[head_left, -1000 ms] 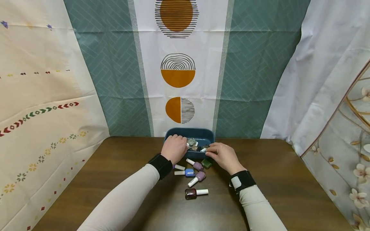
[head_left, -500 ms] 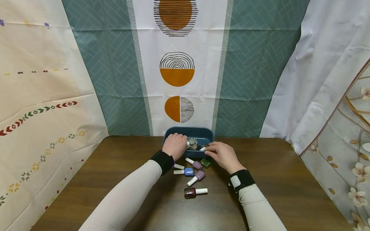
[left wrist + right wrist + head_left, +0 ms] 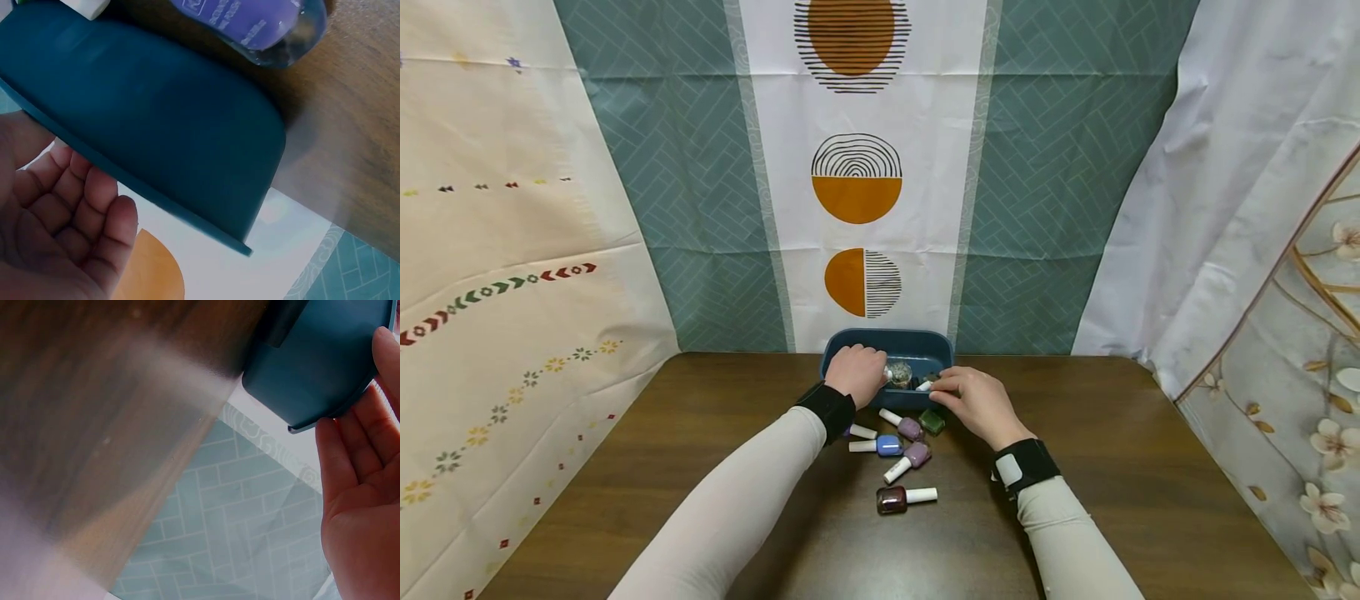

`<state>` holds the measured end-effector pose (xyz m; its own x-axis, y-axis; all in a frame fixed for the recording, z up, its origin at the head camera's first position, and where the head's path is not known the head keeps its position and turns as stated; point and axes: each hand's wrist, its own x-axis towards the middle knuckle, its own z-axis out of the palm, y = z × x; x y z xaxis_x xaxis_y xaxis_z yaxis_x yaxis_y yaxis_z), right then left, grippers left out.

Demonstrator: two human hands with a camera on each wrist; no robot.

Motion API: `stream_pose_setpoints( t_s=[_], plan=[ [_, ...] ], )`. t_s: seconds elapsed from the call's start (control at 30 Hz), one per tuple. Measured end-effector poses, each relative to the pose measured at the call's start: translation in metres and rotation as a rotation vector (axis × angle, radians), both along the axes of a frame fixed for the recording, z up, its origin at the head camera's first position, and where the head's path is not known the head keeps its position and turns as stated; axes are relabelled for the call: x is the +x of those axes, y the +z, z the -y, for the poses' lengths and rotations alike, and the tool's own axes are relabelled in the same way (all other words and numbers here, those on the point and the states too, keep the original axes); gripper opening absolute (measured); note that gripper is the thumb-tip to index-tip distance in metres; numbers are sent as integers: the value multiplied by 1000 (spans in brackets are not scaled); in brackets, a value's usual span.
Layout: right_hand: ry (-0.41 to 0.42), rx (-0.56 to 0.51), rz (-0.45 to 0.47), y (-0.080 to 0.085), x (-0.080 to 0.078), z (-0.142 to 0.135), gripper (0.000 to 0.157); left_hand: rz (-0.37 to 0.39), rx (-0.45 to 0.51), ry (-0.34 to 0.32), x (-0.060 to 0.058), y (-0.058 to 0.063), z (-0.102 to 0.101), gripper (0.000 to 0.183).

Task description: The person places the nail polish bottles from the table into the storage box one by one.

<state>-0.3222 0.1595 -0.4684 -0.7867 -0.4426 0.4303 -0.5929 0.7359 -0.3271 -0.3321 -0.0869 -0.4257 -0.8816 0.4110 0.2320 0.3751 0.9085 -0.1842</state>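
Note:
A dark blue plastic bin (image 3: 891, 400) with several nail polish bottles in it stands at the table's back edge. My left hand (image 3: 856, 372) reaches over its front rim and pinches a glittery nail polish bottle (image 3: 900, 372) by its white cap; the palm hides part of the bin. In the left wrist view, the curled fingers (image 3: 100, 187) show past the rim. My right hand (image 3: 977, 400) grips the bin's front rim near the right corner, thumb on the outer wall (image 3: 325, 369) and fingers past the rim. A white cap (image 3: 924, 386) lies inside, close to those fingertips.
In front of the bin lie a green bottle (image 3: 932, 422), two mauve bottles (image 3: 912, 429), a blue bottle (image 3: 890, 445) and a dark red bottle (image 3: 892, 500). A purple bottle (image 3: 250, 22) lies beside the bin's wall. A patterned curtain (image 3: 880, 283) hangs right behind.
The glittery bottle has shifted slightly toward the bin's front along with my left hand, covering a brownish bottle seen earlier. My right hand has stayed at the rim.

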Motion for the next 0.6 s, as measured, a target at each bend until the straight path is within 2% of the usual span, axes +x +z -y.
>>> stream_pose_setpoints(
  t_s=[0.6],
  plan=[
    [-5, -3, 6, 2, 1, 1, 18, 67, -4, -17, -11, 0, -1, 25]
  ],
)
